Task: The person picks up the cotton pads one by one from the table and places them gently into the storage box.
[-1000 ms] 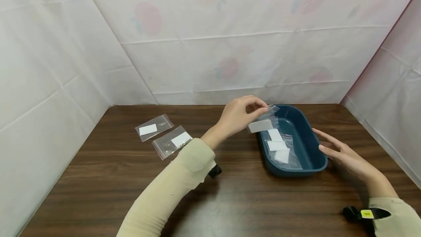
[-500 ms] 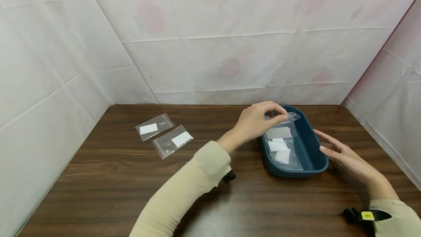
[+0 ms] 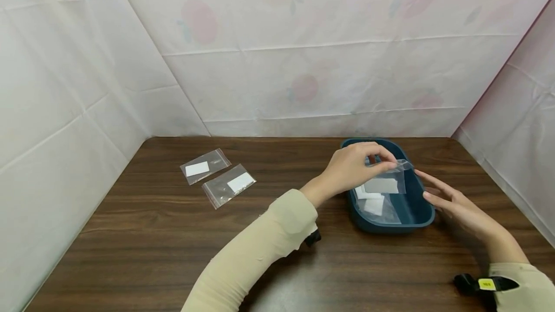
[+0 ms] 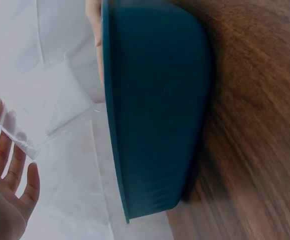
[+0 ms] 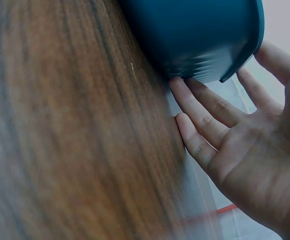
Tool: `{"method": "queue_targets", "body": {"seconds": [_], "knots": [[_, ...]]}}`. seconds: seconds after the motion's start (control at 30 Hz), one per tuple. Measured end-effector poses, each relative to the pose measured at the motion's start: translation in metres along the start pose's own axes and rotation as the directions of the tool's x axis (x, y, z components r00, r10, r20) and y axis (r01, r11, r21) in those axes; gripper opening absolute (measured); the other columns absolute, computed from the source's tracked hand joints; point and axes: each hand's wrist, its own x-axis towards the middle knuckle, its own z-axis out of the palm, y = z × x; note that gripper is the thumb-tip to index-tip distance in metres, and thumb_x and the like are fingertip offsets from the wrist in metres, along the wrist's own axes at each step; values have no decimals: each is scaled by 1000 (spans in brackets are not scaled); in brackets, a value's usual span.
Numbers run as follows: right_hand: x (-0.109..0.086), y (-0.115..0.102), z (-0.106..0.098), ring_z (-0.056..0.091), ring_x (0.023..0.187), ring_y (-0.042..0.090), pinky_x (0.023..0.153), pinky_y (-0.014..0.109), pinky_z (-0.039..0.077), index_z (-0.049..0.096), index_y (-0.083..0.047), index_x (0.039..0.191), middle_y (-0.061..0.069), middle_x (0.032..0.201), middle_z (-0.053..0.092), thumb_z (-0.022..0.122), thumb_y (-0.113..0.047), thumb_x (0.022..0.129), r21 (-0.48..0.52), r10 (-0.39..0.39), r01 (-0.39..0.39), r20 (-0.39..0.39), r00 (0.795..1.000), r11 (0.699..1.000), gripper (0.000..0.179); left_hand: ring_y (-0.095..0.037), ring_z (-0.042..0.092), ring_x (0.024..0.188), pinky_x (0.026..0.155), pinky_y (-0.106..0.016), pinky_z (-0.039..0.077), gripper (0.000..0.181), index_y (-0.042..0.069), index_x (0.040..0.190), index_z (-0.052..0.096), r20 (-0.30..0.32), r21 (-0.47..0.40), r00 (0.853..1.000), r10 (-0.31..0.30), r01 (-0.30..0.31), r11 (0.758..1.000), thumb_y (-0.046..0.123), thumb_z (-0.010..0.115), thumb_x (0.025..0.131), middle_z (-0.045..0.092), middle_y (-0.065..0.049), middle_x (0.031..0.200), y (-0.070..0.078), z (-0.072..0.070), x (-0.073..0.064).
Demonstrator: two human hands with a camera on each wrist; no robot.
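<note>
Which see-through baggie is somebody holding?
The pinched bag in the left hand, over the blue tub. Nobody holds the others: two bags lie on the table, more bags inside the tub.

The dark blue, round-cornered plastic bin looks smooth and semi-matt, ridged on part of its outer wall. The clear rectangular plastic bag over it is thin, glossy film. White oblong paper-like pieces at left look matt. The brown wood-grain surface has a soft sheen; the creased white cloth at the far side is matt.

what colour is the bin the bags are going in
The bin is dark teal blue, best seen in the head view.
</note>
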Motion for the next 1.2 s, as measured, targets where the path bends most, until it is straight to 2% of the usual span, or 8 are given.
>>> {"method": "queue_targets", "body": {"seconds": [0.2, 0.5, 0.83, 0.93, 1.0, 1.03, 1.07, 1.2], "knots": [[0, -1, -2, 14, 139, 54, 96, 81, 19, 14, -31, 160, 26, 161, 8, 40, -25, 109, -2, 10, -10, -1, 1000, 1000, 58, 6, 52, 89, 72, -8, 40, 20, 27, 113, 72, 54, 35, 998, 28, -30, 999, 37, 63, 98, 65, 18, 105, 1, 12, 1], [2, -1, -2, 13, 139, 54, 97, 80, 18, 12, -28, 161, 27, 161, 6, 39, -25, 109, -4, -2, 2, 6, 1000, 1000, 59, 8, 50, 88, 69, -7, 40, 21, 32, 113, 72, 128, 105, 992, -14, 0, 994, 43, 63, 97, 64, 22, 104, 2, 27, 0], [2, -1, -2, 18, 140, 50, 101, 74, 25, 12, -28, 160, 26, 161, 8, 39, -24, 109, -41, -15, 16, 13, 1000, 999, 58, 8, 51, 86, 69, -8, 40, 22, 33, 114, 72, 142, 133, 989, -35, 16, 991, 43, 62, 97, 64, 21, 103, -2, 32, -3], [1, -1, -2, 30, 140, 35, 102, 66, 33, 14, -28, 160, 27, 160, 12, 39, -24, 109, -38, -19, 20, 8, 1000, 999, 58, 9, 52, 87, 68, -8, 40, 22, 34, 115, 72, 147, 138, 988, -41, 21, 990, 43, 62, 97, 64, 21, 105, -3, 33, -5], [1, 0, -2, 39, 134, 14, 101, 46, 44, 15, -27, 160, 26, 158, 16, 39, -24, 109, -49, -22, 22, 2, 1000, 999, 57, 9, 52, 88, 68, -8, 40, 23, 34, 115, 71, 147, 146, 988, -39, 18, 989, 43, 62, 97, 64, 21, 107, -4, 33, -5], [0, 0, -2, 41, 129, 6, 99, 44, 44, 15, -27, 160, 25, 158, 18, 39, -25, 109, -58, -19, 18, -1, 1000, 998, 57, 9, 52, 88, 67, -8, 40, 23, 34, 116, 71, 148, 149, 988, -41, 18, 989, 43, 62, 97, 64, 21, 108, -4, 34, -5], [0, 0, -2, 41, 127, 4, 95, 34, 46, 15, -28, 160, 25, 158, 18, 40, -26, 109, -62, -13, 13, -4, 1000, 998, 57, 9, 52, 88, 67, -8, 40, 23, 34, 116, 71, 147, 151, 988, -41, 18, 988, 43, 62, 97, 64, 21, 108, -4, 34, -5], [0, 0, -1, 35, 135, 21, 103, 53, 39, 13, -29, 160, 26, 159, 14, 39, -27, 109, -66, 4, -5, -8, 1000, 998, 58, 8, 53, 89, 68, -8, 40, 22, 34, 115, 72, 144, 151, 989, -43, 21, 988, 43, 63, 97, 64, 21, 108, -4, 34, -6]]}}
